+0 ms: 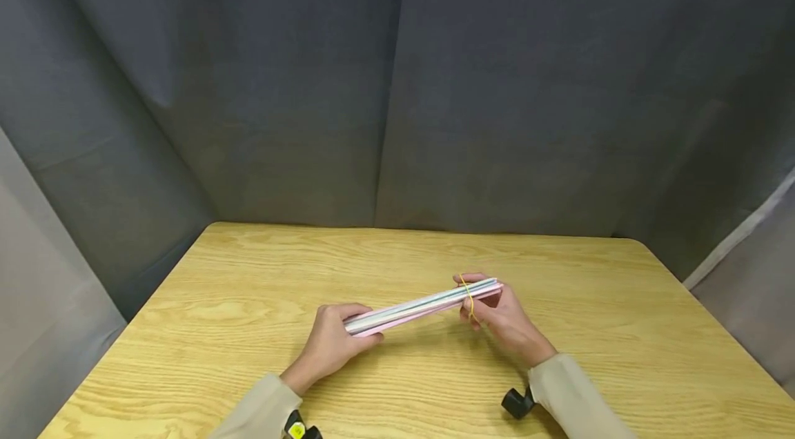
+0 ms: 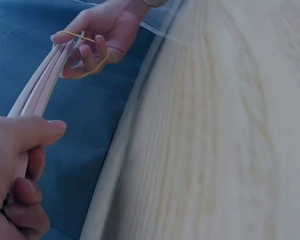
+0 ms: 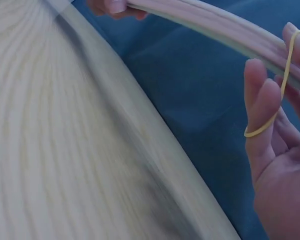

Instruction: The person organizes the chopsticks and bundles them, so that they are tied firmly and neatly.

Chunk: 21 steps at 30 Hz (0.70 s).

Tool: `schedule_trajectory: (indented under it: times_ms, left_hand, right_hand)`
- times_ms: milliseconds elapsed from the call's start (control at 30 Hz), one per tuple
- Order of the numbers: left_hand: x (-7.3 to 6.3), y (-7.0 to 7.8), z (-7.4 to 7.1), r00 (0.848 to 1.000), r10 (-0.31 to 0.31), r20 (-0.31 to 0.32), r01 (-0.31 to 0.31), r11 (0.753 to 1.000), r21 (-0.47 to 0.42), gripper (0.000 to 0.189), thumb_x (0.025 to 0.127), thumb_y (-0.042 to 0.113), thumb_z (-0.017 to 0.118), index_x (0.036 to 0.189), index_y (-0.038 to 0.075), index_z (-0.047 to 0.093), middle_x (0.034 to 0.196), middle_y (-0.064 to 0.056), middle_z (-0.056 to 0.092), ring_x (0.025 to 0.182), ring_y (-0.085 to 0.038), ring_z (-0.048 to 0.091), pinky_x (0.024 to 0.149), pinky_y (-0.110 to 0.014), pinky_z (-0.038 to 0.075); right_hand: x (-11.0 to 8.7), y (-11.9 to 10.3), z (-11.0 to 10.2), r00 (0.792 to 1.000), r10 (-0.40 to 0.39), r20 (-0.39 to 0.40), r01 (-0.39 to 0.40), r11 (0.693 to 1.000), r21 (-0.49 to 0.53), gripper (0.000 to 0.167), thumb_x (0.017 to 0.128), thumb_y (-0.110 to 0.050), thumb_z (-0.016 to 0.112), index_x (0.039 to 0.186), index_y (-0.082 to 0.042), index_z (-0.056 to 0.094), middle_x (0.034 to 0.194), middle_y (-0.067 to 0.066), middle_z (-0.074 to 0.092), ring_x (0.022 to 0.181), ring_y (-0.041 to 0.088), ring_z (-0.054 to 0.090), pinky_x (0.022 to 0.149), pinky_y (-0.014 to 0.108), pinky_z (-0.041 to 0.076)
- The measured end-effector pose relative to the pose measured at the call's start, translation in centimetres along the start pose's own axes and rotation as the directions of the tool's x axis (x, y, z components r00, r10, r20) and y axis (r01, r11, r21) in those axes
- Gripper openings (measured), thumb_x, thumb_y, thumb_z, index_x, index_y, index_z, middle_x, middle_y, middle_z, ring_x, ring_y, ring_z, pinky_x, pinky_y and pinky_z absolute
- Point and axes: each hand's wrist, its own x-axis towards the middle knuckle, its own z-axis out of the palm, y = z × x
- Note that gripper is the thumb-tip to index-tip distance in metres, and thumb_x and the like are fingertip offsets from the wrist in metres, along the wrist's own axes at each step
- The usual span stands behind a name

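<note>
A slim bundle of long pastel strips [image 1: 416, 306], white, pink and green, is held above the table, slanting up to the right. My left hand [image 1: 329, 341] grips its left end, thumb on the near side and fingers on the far side. Around the right end is my right hand [image 1: 511, 326], with a thin yellow rubber band [image 1: 468, 295] stretched over its thumb and bent fingers. The band encircles the strips near their tip. In the right wrist view, the band [image 3: 286, 75] runs from the upper digit to the lower fingers, past the bundle [image 3: 220, 25].
The light wood-grain table [image 1: 397, 391] lies beneath both hands. Behind it hangs a dark grey curtain [image 1: 397, 80], with paler cloth [image 1: 43, 273] at the left side. Black wrist-camera mounts [image 1: 517, 403] sit by the beige sleeves [image 1: 574, 397].
</note>
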Motion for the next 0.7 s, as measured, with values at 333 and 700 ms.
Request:
schedule_trajectory:
  times_ms: [333, 700]
  left_hand:
    - [-0.1, -0.2, 0.2, 0.995, -0.093, -0.034, 0.09, 0.993, -0.079, 0.028, 0.065, 0.012, 0.089, 0.089, 0.009, 0.076, 0.084, -0.004, 0.074, 0.07, -0.006, 0.062, 0.064, -0.021, 0.051]
    - [0.2, -0.2, 0.2, 0.96, -0.275, -0.044, 0.257, 0.935, -0.244, 0.032, 0.066, 0.014, 0.088, 0.092, 0.002, 0.075, 0.088, -0.01, 0.071, 0.069, -0.015, 0.055, 0.057, -0.023, 0.047]
  right_hand:
    - [-0.6, 0.4, 0.6, 0.997, 0.069, -0.044, -0.066, 0.996, 0.06, 0.017, 0.098, 0.002, 0.048, 0.11, -0.006, 0.057, 0.088, -0.004, 0.068, 0.069, 0.002, 0.058, 0.056, 0.014, 0.044]
    - [-1.0, -0.1, 2.1, 0.989, -0.124, -0.082, 0.098, 0.958, -0.27, 0.014, 0.098, 0.008, 0.042, 0.111, 0.012, 0.04, 0.092, 0.017, 0.067, 0.078, 0.012, 0.066, 0.067, 0.026, 0.054]
